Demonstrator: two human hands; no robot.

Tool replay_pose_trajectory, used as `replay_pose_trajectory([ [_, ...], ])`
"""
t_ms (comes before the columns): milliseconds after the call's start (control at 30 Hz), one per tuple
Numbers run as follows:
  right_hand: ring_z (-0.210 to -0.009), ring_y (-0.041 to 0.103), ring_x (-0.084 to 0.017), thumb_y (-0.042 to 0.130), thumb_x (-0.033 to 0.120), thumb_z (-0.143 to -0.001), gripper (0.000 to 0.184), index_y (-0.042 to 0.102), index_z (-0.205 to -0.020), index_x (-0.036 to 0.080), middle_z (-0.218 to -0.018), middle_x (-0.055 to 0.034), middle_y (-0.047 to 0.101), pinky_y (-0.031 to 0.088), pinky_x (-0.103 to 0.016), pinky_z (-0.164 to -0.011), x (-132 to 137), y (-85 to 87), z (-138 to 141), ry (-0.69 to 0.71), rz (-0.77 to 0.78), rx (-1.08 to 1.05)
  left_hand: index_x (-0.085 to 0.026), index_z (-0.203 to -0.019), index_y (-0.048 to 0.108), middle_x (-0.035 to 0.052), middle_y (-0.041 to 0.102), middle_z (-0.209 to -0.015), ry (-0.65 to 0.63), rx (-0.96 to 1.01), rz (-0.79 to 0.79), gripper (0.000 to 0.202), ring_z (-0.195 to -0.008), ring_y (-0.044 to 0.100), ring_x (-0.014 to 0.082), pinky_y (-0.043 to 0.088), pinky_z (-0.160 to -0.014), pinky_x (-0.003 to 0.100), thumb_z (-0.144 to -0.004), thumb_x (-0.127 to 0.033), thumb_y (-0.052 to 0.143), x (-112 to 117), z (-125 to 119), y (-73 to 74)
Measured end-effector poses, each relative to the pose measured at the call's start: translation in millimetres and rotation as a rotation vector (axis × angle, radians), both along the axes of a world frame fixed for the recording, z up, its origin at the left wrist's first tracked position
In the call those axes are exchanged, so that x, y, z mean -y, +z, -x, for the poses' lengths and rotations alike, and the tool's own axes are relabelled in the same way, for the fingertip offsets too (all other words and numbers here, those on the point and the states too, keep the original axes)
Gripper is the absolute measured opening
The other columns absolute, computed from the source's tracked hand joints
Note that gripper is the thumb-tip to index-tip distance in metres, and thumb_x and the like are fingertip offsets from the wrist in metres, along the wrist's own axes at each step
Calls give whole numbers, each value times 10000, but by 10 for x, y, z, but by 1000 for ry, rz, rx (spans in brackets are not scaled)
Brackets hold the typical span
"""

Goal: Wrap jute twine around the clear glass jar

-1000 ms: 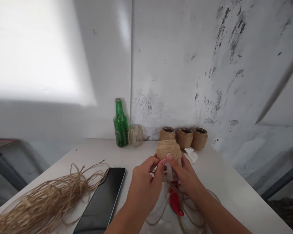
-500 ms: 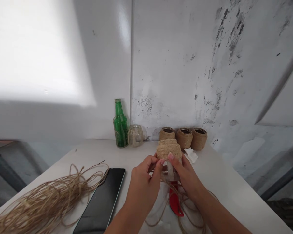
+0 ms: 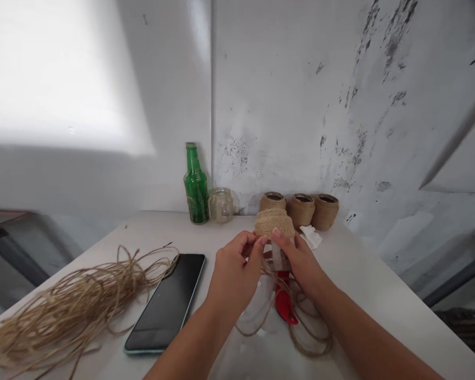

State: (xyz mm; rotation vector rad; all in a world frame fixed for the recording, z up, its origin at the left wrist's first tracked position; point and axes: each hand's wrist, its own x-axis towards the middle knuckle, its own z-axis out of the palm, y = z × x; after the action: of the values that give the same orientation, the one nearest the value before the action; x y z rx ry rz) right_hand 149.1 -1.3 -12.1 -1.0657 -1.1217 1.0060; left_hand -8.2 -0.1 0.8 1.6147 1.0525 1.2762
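Both hands are at a glass jar [image 3: 274, 224] part wrapped in tan twine, with bare glass showing on the side toward me. My right hand [image 3: 298, 258] grips the jar from the right, its thumb pressed on the wrapped rows. On the left, my left hand [image 3: 239, 264] pinches the twine against the jar at the edge of the wrapping, thumb and forefinger together. Loose twine [image 3: 311, 345] trails from there in loops onto the table. Below the jar lies a red-handled tool [image 3: 285, 301]; its other end is hidden.
A green bottle [image 3: 197, 192] and a clear glass jar [image 3: 221, 206] stand by the wall. Three twine-wrapped jars [image 3: 301, 211] stand right of them, near crumpled white paper [image 3: 311, 237]. At left lie a twine bundle [image 3: 83, 311] and a phone [image 3: 168, 306] on the white table [image 3: 380, 295].
The view has tilted down slightly, so everything sits higher in the picture. Both hands keep nearly the same grip on the jar and twine.
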Motion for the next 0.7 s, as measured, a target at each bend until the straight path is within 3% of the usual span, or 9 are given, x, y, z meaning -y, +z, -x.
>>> replay_pose_trajectory([
  [700,-1253,709,-352,774,605,-856,543,708,-1231,218,-1317,-127,786,545,-470,-1057,-99,-64,-26,-11,29,57,-206,-765,623,-75,439,-581,10,6,-6,366,-520,295,110,255,-479,244,-944,-525,642,-38,-14,-76],
])
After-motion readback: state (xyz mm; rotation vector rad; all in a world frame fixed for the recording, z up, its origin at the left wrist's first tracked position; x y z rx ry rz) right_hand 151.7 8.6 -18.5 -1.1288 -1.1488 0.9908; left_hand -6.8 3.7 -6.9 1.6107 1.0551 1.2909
